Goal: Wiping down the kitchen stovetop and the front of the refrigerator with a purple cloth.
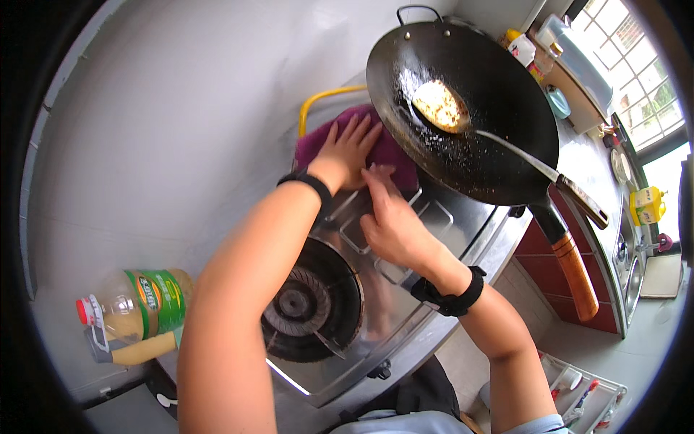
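Note:
My left hand [349, 149] lies flat with fingers spread on a folded purple cloth [398, 163] at the back of the stainless-steel gas stove [379, 325]. By the cloth's near edge is my right hand [393, 222], index finger extended and the other fingers partly curled. Its fingertips are blurred, so whether they pinch the cloth cannot be told. Right of the cloth sits a black wok [504, 97] with a wooden handle [577, 276]. A metal ladle [442, 106] rests inside it, its handle over the rim. The wok partly covers the cloth.
An uncovered gas burner [295, 304] lies below my left forearm. A large plastic oil bottle [157, 301] stands at left. Behind the cloth curves a yellow bar [325, 97]. Further right are a sink [631, 282], a yellow detergent jug [647, 206] and a wire rack [588, 396].

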`<state>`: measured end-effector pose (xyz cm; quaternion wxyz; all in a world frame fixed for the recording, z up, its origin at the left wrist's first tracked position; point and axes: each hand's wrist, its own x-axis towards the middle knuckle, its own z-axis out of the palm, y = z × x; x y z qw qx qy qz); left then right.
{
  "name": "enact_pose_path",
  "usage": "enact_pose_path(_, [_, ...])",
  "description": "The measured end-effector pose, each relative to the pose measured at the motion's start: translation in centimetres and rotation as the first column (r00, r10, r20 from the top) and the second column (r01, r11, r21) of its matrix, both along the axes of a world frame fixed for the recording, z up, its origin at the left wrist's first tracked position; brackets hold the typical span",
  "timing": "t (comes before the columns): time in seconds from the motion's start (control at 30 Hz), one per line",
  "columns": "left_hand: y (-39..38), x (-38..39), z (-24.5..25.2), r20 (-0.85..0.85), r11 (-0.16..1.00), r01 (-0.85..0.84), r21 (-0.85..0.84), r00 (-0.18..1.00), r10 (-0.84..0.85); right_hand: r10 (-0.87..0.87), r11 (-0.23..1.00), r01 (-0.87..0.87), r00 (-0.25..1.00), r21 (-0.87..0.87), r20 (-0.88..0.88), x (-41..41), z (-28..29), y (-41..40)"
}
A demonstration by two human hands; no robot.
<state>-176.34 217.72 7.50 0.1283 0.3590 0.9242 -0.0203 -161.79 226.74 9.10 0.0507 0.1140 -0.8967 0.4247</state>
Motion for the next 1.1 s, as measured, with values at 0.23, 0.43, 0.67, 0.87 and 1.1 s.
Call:
enact_pose_path(0.23, [1.9, 2.8, -0.7, 0.1, 0.992, -0.12, 0.03, 0.988, 0.117, -0.062, 0.998, 0.061, 0.998, 0.016, 0.03, 3.3, -0.9, 2.4])
enact_pose_path(0.43, [4.8, 11.6, -0.1, 0.113, 1.0, -0.017, 0.012, 0.993, 0.015, -0.087, 0.996, 0.088, 0.996, 0.029, -0.02, 6.1, -0.6, 5.2])
enact_pose_path(0.67, [5.8, 18.6, -1.2, 0.094, 0.988, 0.143, 0.06, 0.984, -0.148, -0.08, 0.997, 0.081, 0.993, 0.002, 0.088, 11.0, 0.0, 8.3])
enact_pose_path(0.87, [7.3, 24.0, -2.1, 0.071, 0.981, 0.15, 0.126, 0.985, -0.159, -0.079, 0.997, 0.079, 0.996, -0.001, 0.052, 13.1, -1.6, 11.0])
enact_pose_path(1.1, [7.6, 27.5, 0.5, 0.066, 0.995, 0.028, 0.101, 0.997, -0.034, -0.114, 0.992, 0.107, 0.986, -0.064, -0.124, 14.6, -4.4, 10.8])
